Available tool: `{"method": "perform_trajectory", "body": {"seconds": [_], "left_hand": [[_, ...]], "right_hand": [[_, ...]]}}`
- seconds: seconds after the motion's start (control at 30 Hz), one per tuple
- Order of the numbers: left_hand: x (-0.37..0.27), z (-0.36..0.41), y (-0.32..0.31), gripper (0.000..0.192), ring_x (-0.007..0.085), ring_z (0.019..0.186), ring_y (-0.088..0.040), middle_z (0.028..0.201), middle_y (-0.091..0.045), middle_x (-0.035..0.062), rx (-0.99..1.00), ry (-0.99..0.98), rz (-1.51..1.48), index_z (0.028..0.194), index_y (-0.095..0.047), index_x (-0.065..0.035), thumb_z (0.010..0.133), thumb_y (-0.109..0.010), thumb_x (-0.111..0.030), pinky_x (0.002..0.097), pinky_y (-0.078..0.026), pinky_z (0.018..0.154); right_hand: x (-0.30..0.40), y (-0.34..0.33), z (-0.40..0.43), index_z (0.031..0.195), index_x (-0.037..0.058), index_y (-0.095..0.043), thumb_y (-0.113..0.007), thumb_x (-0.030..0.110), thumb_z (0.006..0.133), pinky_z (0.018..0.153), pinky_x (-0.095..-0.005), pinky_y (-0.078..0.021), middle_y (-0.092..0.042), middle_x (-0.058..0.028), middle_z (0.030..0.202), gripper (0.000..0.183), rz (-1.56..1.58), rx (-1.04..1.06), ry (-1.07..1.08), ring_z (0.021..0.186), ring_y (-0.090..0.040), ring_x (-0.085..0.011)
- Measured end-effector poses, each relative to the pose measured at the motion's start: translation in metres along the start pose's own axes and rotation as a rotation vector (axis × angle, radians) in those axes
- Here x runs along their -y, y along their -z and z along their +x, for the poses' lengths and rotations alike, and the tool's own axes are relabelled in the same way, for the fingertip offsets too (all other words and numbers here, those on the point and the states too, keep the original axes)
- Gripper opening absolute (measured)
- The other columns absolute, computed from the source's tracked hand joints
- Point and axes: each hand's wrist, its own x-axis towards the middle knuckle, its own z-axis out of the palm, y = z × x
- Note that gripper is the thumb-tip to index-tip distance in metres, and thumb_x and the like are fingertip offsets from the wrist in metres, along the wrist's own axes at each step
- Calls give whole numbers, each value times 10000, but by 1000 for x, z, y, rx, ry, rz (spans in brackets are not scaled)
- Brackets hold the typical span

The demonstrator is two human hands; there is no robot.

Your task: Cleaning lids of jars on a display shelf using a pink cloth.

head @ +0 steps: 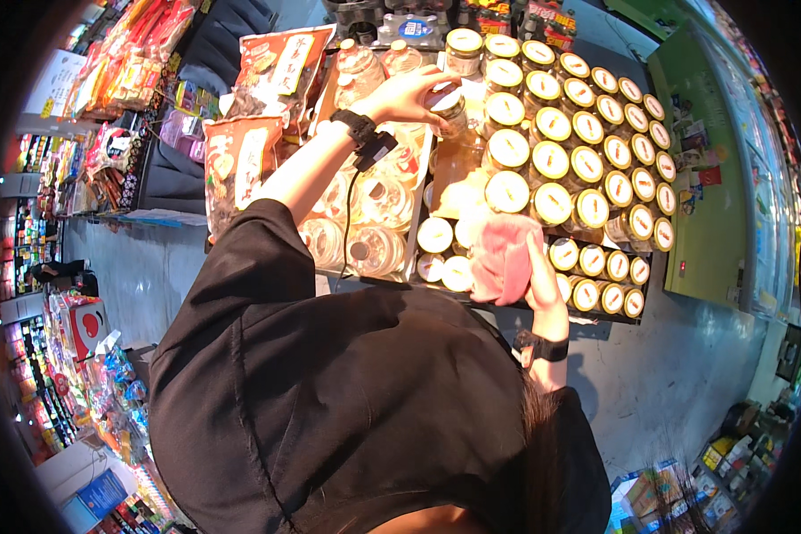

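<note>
My left hand (407, 97) reaches over the display and grips a glass jar (450, 113) with a pale lid, which is tilted a little. Under it lies a brown board-like surface (455, 160), with rows of gold-rimmed, lidded jars (551, 159) standing to the right. My right hand (542, 274) holds a pink cloth (505, 259) above the near edge of the display, over the lower jars (435, 235). Part of the lower jars is hidden by the cloth. Both wrists wear black straps, and a cable hangs from the left one.
Clear plastic bottles (376, 250) stand left of the jars, beside large printed food bags (243, 160). Wrapped bottle packs (410, 28) are at the far edge. A green chest freezer (704, 167) stands to the right. Shelves of packaged goods (33, 247) line the left side.
</note>
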Motion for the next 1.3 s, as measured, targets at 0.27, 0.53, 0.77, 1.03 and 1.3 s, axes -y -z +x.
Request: {"method": "perform_trajectory", "body": {"seconds": [0.27, 0.53, 0.77, 1.03, 1.3], "left_hand": [[26, 48, -29, 773, 322, 1077, -536, 1199, -495, 102, 117, -19, 2, 1302, -432, -203, 626, -800, -283, 401, -457, 859], [25, 51, -44, 724, 312, 975, -578, 1184, -501, 80, 126, -63, 78, 1255, -461, -224, 613, -793, -269, 413, -487, 778], [31, 47, -37, 756, 340, 1085, -528, 1214, -476, 162, 77, 46, 38, 1353, -374, -226, 733, -689, -523, 424, -456, 873], [112, 78, -30, 694, 300, 1104, -522, 1227, -475, 208, -239, 211, -229, 1278, -417, -17, 771, -709, -391, 368, -445, 929], [142, 140, -57, 1053, 298, 1311, -331, 1430, -294, 207, -185, 259, -453, 1396, -220, 25, 652, -813, -426, 367, -286, 1082]], "right_hand": [[13, 15, -18, 1330, 52, -363, -415, 387, 967, 671, -453, -587, -515, -110, 1223, 496, -58, 43, 28, 1057, -566, -253], [11, 25, -7, 1335, 43, -356, -425, 371, 968, 667, -470, -583, -518, -114, 1212, 497, -139, -59, -11, 1023, -579, -245], [32, 6, -1, 1323, 45, -366, -444, 379, 960, 673, -440, -584, -534, -120, 1176, 500, -171, -64, -126, 976, -594, -244], [39, 12, -4, 1307, 8, -390, -433, 319, 975, 713, -339, -569, -564, -106, 1152, 457, -162, 28, -127, 950, -610, -201], [50, 21, -2, 1304, 8, -404, -410, 281, 983, 788, -337, -538, -556, -94, 1179, 421, -118, 52, -201, 1036, -570, -194]]}}
